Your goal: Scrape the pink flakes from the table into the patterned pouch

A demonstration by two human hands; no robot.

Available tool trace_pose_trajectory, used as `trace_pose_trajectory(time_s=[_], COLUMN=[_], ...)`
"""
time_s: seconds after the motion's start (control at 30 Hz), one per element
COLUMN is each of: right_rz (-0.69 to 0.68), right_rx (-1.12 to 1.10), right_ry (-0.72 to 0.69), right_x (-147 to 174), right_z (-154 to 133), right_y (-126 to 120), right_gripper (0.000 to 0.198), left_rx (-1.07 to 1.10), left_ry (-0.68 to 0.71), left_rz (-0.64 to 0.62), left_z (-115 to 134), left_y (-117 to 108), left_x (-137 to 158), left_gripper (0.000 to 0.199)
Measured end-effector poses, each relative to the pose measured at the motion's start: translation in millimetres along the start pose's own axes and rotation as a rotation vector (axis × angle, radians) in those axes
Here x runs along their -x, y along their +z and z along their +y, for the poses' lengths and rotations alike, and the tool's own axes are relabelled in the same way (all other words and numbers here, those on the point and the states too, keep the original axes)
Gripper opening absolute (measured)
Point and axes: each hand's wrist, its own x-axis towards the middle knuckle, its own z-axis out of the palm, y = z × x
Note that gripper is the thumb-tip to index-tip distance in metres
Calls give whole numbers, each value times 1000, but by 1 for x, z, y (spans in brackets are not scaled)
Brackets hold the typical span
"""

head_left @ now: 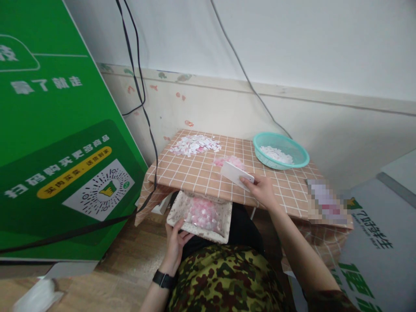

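Note:
My left hand (177, 240) grips the near left corner of a speckled, pale rectangular tray (173, 213). The tray is held just below the table's front edge, above my lap, and pink and white bits (204, 214) lie in it. In my right hand (261, 188) is a flat white scraper card (235, 173), pinched at its right end and tilted over the tabletop. Just behind the card sits a small heap of pink bits (231, 162); the card hides part of it.
The table wears a brown checked cloth (182, 173). At its far left lies a pile of white and pink flakes (196, 144). A turquoise basket (303, 162) with white pieces stands at the back right. A green cabinet (65, 125) rises on the left, with a black cable (152, 147) hanging beside it.

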Motion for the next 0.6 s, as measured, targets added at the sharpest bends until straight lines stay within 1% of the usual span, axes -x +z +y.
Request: trace_pose_trajectory(time_s=[0.1,0.2,0.27,0.4,0.47,0.6], right_rz=[0,-63,-82,34,48,-42], right_rx=[10,-48,-81,-14,23,-27], right_ry=[-5,-62,-75,8,8,-42], right_x=[2,1,-1,1,3,3], right_z=[1,-5,-8,-10,-9,-8], right_y=[2,6,8,6,7,15], right_gripper=[44,40,40,44,44,41], left_rx=[3,2,-4,-11,-11,-8], left_ry=[-1,-3,-5,-6,-8,-8], left_rz=[1,-2,2,-2,-3,-3], left_z=[1,1,2,2,2,3], left_y=[1,1,1,1,1,2], left_x=[1,0,0,0,0,0], left_gripper=[53,54,55,56,57,59])
